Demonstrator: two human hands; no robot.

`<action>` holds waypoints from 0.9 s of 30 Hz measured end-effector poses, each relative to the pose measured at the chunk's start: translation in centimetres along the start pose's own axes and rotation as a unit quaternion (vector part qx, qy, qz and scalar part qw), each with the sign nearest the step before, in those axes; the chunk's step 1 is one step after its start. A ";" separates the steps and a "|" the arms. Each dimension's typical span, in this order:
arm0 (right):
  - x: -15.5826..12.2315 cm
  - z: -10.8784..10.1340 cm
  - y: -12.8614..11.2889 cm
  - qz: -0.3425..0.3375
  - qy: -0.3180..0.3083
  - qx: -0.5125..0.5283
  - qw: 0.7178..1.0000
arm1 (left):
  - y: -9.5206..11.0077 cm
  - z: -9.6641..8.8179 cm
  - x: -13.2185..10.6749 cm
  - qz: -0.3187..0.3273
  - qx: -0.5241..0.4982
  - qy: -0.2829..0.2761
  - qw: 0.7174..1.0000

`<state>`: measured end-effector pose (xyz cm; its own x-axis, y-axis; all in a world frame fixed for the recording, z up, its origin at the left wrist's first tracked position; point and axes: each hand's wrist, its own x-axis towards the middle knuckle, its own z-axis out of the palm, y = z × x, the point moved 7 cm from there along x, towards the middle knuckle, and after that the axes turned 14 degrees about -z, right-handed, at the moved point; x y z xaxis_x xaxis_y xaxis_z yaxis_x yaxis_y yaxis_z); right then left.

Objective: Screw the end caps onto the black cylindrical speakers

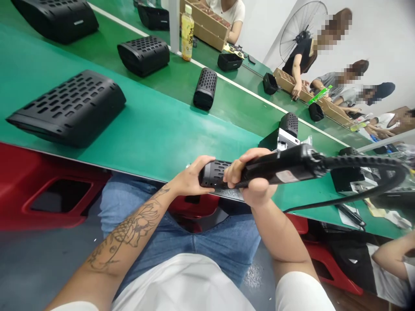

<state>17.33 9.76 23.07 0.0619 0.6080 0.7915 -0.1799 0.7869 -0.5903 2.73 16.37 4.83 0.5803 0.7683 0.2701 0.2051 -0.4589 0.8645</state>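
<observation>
My left hand (194, 177) grips the left end of a black perforated housing (220, 169) at the near edge of the green table. In my right hand (256, 177) is a black corded electric screwdriver (275, 166), its cable end pointing right. The screwdriver's front end lies over the housing, and my right fingers hide its tip, so I cannot tell whether it touches a screw. Just beyond my right hand stands a black and silver box-shaped device (285, 139).
More perforated housings stand along the table, a large one (71, 103) at left and another (205, 88) further back. A yellow drink bottle (187, 32) stands beside a white post. The screwdriver's cable (363, 162) loops off to the right. Several co-workers sit across the table.
</observation>
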 end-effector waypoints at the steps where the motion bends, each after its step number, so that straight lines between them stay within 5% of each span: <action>1: -0.2 0.4 0.8 0.007 -0.004 0.007 1.000 | 0.1 0.0 0.0 0.003 -0.005 0.001 1.000; 7: -1.6 0.8 3.1 0.045 -0.015 0.008 0.999 | -0.2 0.4 0.2 -0.020 -0.019 -0.002 1.000; 16: 1.4 1.3 -1.2 0.001 -0.040 0.006 0.999 | 0.1 0.4 -0.1 -0.027 -0.002 -0.012 1.000; 21: 0.0 1.2 1.4 0.003 -0.038 0.007 0.999 | 0.1 0.4 0.0 -0.016 -0.004 -0.009 1.000; 27: -2.4 0.3 4.1 0.086 -0.047 -0.026 0.995 | 0.0 0.5 0.2 -0.018 -0.010 -0.020 1.000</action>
<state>16.19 11.47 18.79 -0.0573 0.7231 0.6884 -0.1292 0.6784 -0.7233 3.20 16.28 4.64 0.6032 0.7660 0.2223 0.2105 -0.4217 0.8819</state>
